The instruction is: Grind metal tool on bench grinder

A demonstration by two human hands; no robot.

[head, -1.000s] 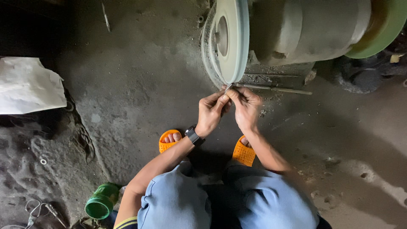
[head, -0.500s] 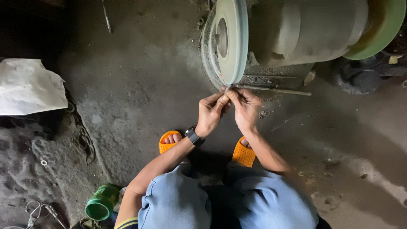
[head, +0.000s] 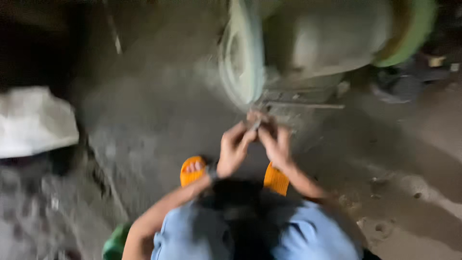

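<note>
A small thin metal piece [head: 255, 124], too blurry to make out, sits right at the near edge of the big round pale grinding wheel [head: 242, 58]. The left hand [head: 234, 149] and right hand [head: 275, 143] pinch it together, fingers closed tight. The grinding step looks under way; next it needs steady hands. Orange sandals [head: 192, 171] rest on the grey floor [head: 144, 120] below.

Dusty grey concrete floor [head: 385, 159], pitted at lower right, pale grinding machine [head: 313, 43] standing on it at top, white sack [head: 33, 123] at left, green can [head: 114, 244] bottom left, two orange sandals [head: 192, 169] planted mid-frame, frame blurred
</note>
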